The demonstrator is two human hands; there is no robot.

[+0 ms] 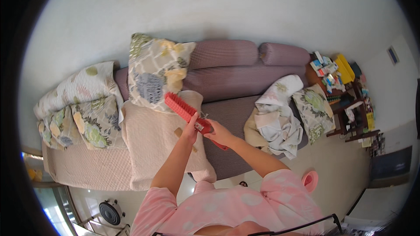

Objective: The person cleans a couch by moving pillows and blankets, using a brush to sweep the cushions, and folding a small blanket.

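A red brush (181, 107) with dense bristles is held in both hands, slanting over the sofa. My left hand (190, 129) grips it near the middle, where a small label shows. My right hand (219, 133) has its fingers on the brush near the handle end. Below them lies a beige quilted cover (157, 127), partly over the purple striped sofa seat (226, 121). A small brown object (178, 132) rests on this cover, partly hidden by my left forearm. Just beyond the bristles, a large floral cushion (152, 68) leans on the sofa back.
More floral cushions (98, 123) and a folded white quilt (80, 87) sit at the left. Bunched covers (277, 118) and another cushion (314, 111) occupy the right end, beside a cluttered wooden table (315, 75). A pink basin (309, 181) and a round stool (110, 213) stand on the floor.
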